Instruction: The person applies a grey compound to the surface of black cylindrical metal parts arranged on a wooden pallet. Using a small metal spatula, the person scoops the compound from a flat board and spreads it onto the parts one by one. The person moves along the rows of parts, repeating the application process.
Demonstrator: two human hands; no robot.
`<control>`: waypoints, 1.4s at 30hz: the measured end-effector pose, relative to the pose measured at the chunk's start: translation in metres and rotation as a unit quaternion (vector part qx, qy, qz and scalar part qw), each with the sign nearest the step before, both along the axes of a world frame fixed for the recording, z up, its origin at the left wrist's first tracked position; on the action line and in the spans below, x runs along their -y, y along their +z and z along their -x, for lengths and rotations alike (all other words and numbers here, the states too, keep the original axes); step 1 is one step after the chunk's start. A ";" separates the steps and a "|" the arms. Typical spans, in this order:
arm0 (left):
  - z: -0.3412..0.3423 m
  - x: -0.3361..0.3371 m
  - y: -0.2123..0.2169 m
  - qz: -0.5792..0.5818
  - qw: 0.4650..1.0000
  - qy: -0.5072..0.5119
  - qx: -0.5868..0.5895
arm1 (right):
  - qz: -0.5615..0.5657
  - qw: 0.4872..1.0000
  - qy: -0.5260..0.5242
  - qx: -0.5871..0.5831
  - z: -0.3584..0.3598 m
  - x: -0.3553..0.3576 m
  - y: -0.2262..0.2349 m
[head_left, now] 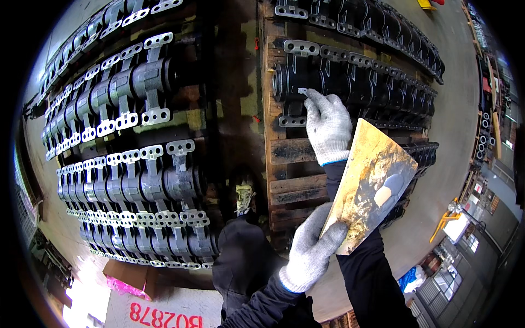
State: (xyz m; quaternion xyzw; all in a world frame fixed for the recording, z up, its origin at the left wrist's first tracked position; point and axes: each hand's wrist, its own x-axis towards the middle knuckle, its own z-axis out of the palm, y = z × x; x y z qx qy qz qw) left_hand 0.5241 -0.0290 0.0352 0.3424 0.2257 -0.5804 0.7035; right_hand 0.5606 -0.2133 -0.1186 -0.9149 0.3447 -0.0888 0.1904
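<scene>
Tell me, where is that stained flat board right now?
In the head view, right of centre, the stained board is held at its lower edge by the left hand, just below the right hand.

Around you: grey concrete floor (459, 109), smooth and bare on the right. Worn wooden pallets (290, 180) sit on it. A yellow pallet jack (445, 218) stands lower right, a cardboard box (158, 311) at the bottom edge. Bright glare lower left.
</scene>
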 end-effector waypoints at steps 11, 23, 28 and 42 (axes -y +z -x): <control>-0.001 -0.003 -0.001 0.002 1.000 0.007 -0.009 | 0.014 1.000 0.022 -0.015 -0.002 -0.005 0.004; -0.002 -0.004 0.000 0.005 1.000 0.011 -0.015 | -0.012 1.000 0.015 -0.019 0.006 -0.011 0.001; 0.001 -0.004 -0.003 0.002 1.000 0.012 0.011 | -0.029 0.999 -0.017 0.001 0.004 -0.015 0.006; -0.003 -0.001 -0.001 0.014 0.999 0.036 -0.018 | 0.009 1.000 0.021 -0.013 -0.008 -0.003 0.006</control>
